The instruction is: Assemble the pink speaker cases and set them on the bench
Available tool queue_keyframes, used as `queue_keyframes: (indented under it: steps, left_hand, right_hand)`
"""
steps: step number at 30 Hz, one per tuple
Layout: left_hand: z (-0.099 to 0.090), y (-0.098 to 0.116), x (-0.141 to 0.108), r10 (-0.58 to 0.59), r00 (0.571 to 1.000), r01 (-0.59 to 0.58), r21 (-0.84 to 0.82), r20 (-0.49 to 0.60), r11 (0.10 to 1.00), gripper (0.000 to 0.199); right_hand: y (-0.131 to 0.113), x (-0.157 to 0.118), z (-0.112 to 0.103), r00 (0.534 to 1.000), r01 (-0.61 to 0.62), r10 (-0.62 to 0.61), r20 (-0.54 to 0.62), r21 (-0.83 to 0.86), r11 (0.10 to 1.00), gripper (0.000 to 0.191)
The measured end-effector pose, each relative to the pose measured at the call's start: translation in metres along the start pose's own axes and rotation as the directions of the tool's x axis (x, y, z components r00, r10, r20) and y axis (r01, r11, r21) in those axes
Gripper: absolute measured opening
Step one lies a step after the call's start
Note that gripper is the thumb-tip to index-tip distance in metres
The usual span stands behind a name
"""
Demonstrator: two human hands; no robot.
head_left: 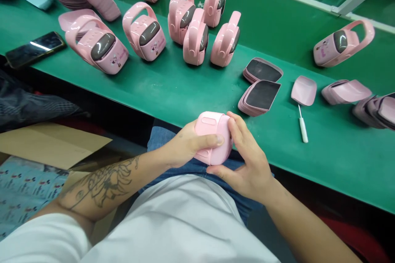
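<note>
A rounded pink plastic casing [217,125] is held above my lap, just off the table's front edge. My left hand [188,144] grips its left side, with the thumb lying across the top face. My right hand [248,160] is curved around the other side. Its fingertips touch the far right edge, and its thumb is at the near edge. The underside of the casing is hidden. On the table close by are a stack of pink panels with dark faces [262,96] and a screwdriver with a white handle [303,129].
Several pink handled devices with dark windows [151,35] stand along the green table [148,90]. One more device [331,47] is at the right. Curved pink shells [304,90] lie beyond the screwdriver. A phone [35,49] is at the left, above an open carton [52,141].
</note>
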State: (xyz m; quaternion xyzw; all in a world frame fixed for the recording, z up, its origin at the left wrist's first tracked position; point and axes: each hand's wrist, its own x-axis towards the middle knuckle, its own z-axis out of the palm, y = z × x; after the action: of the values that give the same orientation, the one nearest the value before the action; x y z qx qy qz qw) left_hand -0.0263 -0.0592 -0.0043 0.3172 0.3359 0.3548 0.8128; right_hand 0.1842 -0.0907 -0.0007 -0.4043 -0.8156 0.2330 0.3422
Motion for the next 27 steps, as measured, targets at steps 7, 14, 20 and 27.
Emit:
queue_keyframes:
  steps: [7,14,20,27]
  left_hand:
    - [-0.002,0.009,-0.006,-0.016,0.994,0.014,0.02,0.106,1.0,0.072]
    - [0.007,0.014,-0.012,0.004,1.0,-0.005,0.05,0.022,0.999,0.08]
    - [0.011,0.015,-0.015,0.058,0.998,-0.055,0.105,-0.021,0.993,0.076]
    - [0.01,0.008,-0.017,0.106,0.994,-0.109,0.107,0.031,0.988,0.076]
  right_hand:
    - [0.002,0.003,-0.003,0.992,0.125,-0.124,0.034,-0.056,0.991,0.114]
    - [-0.001,0.0,0.005,0.971,0.236,-0.24,-0.009,-0.147,0.96,0.114]
    - [-0.003,-0.002,0.005,0.959,0.263,-0.279,-0.057,-0.198,0.944,0.114]
    - [-0.006,-0.002,0.003,0.953,0.286,-0.299,-0.044,-0.193,0.939,0.114]
